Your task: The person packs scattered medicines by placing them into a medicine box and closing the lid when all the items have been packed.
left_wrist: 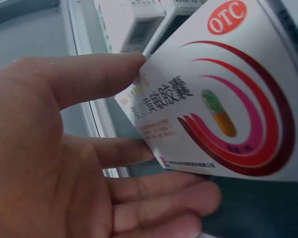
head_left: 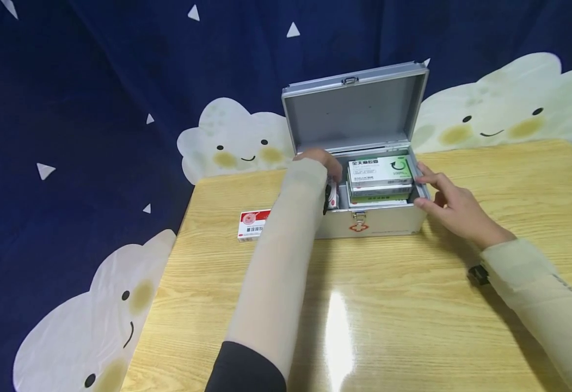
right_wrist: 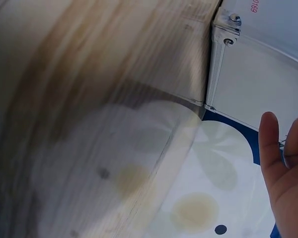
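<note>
An aluminium first-aid case (head_left: 383, 224) stands on the table with its lid (head_left: 356, 114) raised. My left hand (head_left: 319, 159) is down in the left part of the case. In the left wrist view its thumb and forefinger (left_wrist: 121, 151) pinch the end of a white medicine box (left_wrist: 159, 119) with red arcs, a capsule picture and an OTC mark. The other fingers lie loosely below that box. A stack of medicine boxes, a green and white one (head_left: 379, 170) on top, fills the right part. My right hand (head_left: 454, 209) rests its fingertips on the case's right side.
A red and white medicine box (head_left: 253, 224) lies on the wooden table (head_left: 388, 305) left of the case, partly hidden by my left sleeve. Behind the table hangs a dark blue curtain (head_left: 119, 65) with clouds and triangles.
</note>
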Available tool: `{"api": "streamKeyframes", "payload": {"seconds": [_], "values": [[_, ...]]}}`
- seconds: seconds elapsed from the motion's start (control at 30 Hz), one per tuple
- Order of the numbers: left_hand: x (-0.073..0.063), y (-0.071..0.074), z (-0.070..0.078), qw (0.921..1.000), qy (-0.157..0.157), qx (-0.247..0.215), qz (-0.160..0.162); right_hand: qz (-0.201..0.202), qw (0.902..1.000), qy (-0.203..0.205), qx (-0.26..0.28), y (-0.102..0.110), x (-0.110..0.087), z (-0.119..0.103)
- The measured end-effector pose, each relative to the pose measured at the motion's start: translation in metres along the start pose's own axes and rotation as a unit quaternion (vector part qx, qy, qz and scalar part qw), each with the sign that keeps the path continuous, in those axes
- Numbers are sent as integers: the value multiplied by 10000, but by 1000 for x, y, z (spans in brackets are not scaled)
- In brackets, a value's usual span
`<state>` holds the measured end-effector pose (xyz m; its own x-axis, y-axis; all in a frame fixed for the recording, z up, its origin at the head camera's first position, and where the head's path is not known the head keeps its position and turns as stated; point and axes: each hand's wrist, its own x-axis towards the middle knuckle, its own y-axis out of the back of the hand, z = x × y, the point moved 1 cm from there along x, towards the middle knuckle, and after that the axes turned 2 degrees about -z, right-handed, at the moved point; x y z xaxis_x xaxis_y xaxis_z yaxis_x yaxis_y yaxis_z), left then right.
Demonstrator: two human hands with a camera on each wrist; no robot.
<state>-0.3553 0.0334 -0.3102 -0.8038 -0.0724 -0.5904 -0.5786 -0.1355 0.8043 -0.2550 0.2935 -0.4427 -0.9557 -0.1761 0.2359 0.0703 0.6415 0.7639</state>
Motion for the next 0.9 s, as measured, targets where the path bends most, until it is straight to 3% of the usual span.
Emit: {"api": "streamKeyframes", "payload": {"seconds": [0.3, 0.53, 0.9], "values": [[-1, -4, -1, 9998, -157, -70, 43, 51, 9999, 83, 86, 0, -2, 0], [3, -3, -2, 9980, -406, 470, -140, 74, 9999, 97, 93, -1, -3, 1], [7, -3, -2, 9989, -368, 260, -154, 78, 9998, 63, 166, -1, -2, 4]]}}
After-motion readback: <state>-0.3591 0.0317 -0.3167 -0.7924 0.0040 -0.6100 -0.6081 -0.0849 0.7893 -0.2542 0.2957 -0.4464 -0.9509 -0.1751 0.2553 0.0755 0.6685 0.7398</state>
